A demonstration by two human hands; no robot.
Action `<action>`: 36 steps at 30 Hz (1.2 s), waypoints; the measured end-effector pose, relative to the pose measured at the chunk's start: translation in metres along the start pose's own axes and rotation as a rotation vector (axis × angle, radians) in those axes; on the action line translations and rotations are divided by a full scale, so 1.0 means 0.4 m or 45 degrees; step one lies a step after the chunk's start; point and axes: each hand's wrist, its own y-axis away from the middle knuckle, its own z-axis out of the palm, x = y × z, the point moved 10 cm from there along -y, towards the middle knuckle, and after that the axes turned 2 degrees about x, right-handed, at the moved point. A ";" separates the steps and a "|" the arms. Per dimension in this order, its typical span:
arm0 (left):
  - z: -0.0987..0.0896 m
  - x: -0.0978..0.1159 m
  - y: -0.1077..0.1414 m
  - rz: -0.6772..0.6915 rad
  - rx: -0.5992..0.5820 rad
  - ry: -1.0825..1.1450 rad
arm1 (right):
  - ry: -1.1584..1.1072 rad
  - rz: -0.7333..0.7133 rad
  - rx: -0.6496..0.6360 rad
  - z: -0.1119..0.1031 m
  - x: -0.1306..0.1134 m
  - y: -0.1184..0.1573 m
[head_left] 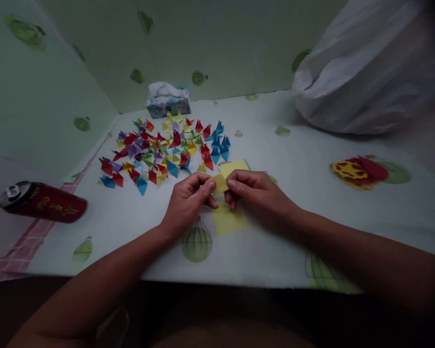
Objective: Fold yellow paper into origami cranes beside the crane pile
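Note:
A small folded yellow paper (pixel 219 184) is held between my two hands, above the white patterned table cover (pixel 268 261). My left hand (pixel 190 200) pinches its left side between thumb and fingers. At its right edge, my right hand (pixel 255 191) grips with thumb and bent fingers. Flat beneath my hands lies a yellow paper sheet (pixel 230 220), partly covered by them. Just beyond, a stack of yellow square paper (pixel 239 166) rests on the table, its near part hidden. Many small folded paper figures (pixel 172 167) in several colours spread to the left and beyond my hands.
A red can (pixel 47 200) stands at the left. Behind the figures sits a tissue box (pixel 168 103). A large white plastic bag (pixel 362 72) fills the back right, with a red and yellow object (pixel 358 172) nearer me. The table's front edge runs below my forearms.

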 end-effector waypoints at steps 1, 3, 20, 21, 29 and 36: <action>0.000 -0.003 -0.001 -0.013 -0.001 0.001 | 0.001 -0.001 -0.002 0.000 0.000 0.000; 0.001 -0.010 -0.002 -0.041 -0.005 0.007 | 0.009 -0.002 -0.006 0.001 -0.001 0.000; 0.008 -0.041 -0.005 -0.115 -0.046 0.198 | -0.076 0.007 -0.078 0.011 0.005 -0.003; 0.007 -0.043 -0.005 -0.122 -0.043 0.207 | -0.078 0.007 -0.086 0.012 0.005 -0.003; 0.025 -0.055 -0.008 -0.200 -0.112 0.388 | -0.093 0.003 -0.106 0.017 -0.001 -0.001; 0.047 -0.059 -0.007 -0.271 -0.203 0.515 | -0.167 -0.030 -0.199 0.037 -0.013 0.004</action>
